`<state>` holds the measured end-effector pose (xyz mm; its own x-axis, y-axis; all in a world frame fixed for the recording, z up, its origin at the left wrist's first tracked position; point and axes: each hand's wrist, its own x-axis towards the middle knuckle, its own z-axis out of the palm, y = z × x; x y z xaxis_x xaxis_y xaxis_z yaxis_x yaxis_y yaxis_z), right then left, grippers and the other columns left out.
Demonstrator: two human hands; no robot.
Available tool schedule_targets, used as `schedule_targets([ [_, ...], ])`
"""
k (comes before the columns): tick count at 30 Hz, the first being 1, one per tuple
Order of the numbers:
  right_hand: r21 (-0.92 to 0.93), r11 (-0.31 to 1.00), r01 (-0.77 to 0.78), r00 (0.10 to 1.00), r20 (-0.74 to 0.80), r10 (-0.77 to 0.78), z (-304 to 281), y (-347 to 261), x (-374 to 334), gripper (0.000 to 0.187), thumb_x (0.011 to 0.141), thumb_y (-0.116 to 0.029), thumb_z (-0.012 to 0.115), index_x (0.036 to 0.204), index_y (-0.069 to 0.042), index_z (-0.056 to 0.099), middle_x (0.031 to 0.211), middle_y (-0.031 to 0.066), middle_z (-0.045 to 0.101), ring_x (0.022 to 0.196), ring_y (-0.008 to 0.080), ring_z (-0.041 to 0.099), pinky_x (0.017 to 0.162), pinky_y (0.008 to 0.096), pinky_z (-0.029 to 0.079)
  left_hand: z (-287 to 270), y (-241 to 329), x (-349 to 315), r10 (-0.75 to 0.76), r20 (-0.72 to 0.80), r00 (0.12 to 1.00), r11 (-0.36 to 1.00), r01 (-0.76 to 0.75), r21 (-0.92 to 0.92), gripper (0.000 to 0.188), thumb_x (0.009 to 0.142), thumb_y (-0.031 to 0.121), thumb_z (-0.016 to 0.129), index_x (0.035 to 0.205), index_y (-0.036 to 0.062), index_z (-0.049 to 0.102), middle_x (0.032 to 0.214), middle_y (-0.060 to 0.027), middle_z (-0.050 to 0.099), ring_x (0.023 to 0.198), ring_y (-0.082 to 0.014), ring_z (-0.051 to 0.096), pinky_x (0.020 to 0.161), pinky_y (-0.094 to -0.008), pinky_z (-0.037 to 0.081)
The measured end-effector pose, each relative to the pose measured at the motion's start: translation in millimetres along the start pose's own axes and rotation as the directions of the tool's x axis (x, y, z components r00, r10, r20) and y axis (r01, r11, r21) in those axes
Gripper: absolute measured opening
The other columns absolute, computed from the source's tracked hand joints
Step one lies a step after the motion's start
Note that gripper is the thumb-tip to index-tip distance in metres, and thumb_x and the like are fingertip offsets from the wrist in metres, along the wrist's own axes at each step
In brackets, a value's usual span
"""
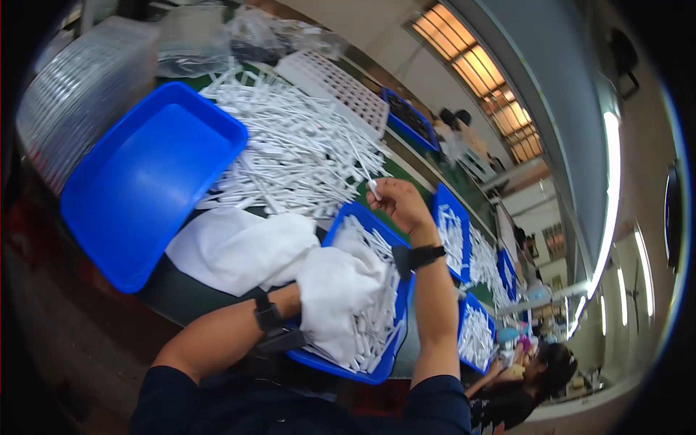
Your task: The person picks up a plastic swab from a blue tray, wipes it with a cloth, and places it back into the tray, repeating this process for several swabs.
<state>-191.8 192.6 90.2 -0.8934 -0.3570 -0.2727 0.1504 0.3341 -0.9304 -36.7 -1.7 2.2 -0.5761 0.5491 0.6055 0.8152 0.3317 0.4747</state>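
Observation:
My right hand is raised over the far edge of a blue tray. Its fingertips pinch a thin white plastic stick with a wider end. My left hand reaches over the same blue tray, and a white cloth covers it. Only the wrist side of that left hand shows, so its fingers are hidden. Many similar white sticks lie in the tray, partly under the cloth. Beyond my hands spreads a large loose heap of white sticks on the green table.
An empty blue tray lies at the left, beside stacked clear plastic trays. Another white cloth rests before the heap. Behind stands a perforated white tray. More filled blue trays line the right, where another person sits.

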Motion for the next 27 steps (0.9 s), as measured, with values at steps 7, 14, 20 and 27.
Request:
schedule_targets([
  [7, 0.443, 0.813, 0.377, 0.904, -0.366, -0.220, -5, 68, -127, 0.018, 0.099, -0.013, 0.063, 0.104, 0.004, 0.068, 0.082, 0.0055, 0.066, 0.074, 0.0133, 0.062, 0.070, 0.0251, 0.050, -33, 17, 14, 0.083, 0.108, 0.991, 0.989, -0.068, -0.130, 0.071, 0.067, 0.033, 0.089, 0.123, 0.0022, 0.058, 0.095, -0.0096, 0.064, 0.087, -0.0267, 0.065, 0.076, -0.0357, 0.051],
  [14, 0.384, 0.769, 0.510, 0.830, -0.454, -0.324, 3, 99, -173, 0.018, 0.098, -0.013, 0.064, 0.104, 0.004, 0.067, 0.077, 0.0042, 0.063, 0.068, 0.0125, 0.060, 0.066, 0.0248, 0.047, -49, 47, 25, 0.014, 0.059, 0.998, 0.987, -0.004, -0.162, 0.091, 0.052, 0.031, 0.100, 0.125, -0.0014, 0.054, 0.112, -0.0112, 0.062, 0.107, -0.0224, 0.061, 0.095, -0.0338, 0.048],
  [20, 0.498, 0.742, 0.449, 0.874, -0.417, -0.249, 15, 92, -187, 0.018, 0.098, -0.013, 0.064, 0.104, 0.004, 0.067, 0.075, 0.0043, 0.063, 0.066, 0.0119, 0.058, 0.064, 0.0247, 0.046, -48, 52, 39, -0.093, 0.072, 0.993, 0.908, 0.114, -0.403, 0.099, 0.046, 0.025, 0.102, 0.128, -0.0008, 0.051, 0.115, -0.0088, 0.059, 0.109, -0.0200, 0.058, 0.100, -0.0338, 0.044],
  [27, 0.358, 0.788, 0.501, 0.853, -0.357, -0.381, 20, 102, -179, 0.020, 0.099, -0.015, 0.065, 0.106, 0.004, 0.067, 0.075, 0.0042, 0.064, 0.068, 0.0107, 0.060, 0.064, 0.0252, 0.048, -36, 65, 46, -0.210, 0.069, 0.975, 0.759, 0.207, -0.617, 0.105, 0.042, 0.019, 0.103, 0.131, -0.0005, 0.049, 0.117, -0.0067, 0.056, 0.112, -0.0185, 0.054, 0.104, -0.0341, 0.040],
])
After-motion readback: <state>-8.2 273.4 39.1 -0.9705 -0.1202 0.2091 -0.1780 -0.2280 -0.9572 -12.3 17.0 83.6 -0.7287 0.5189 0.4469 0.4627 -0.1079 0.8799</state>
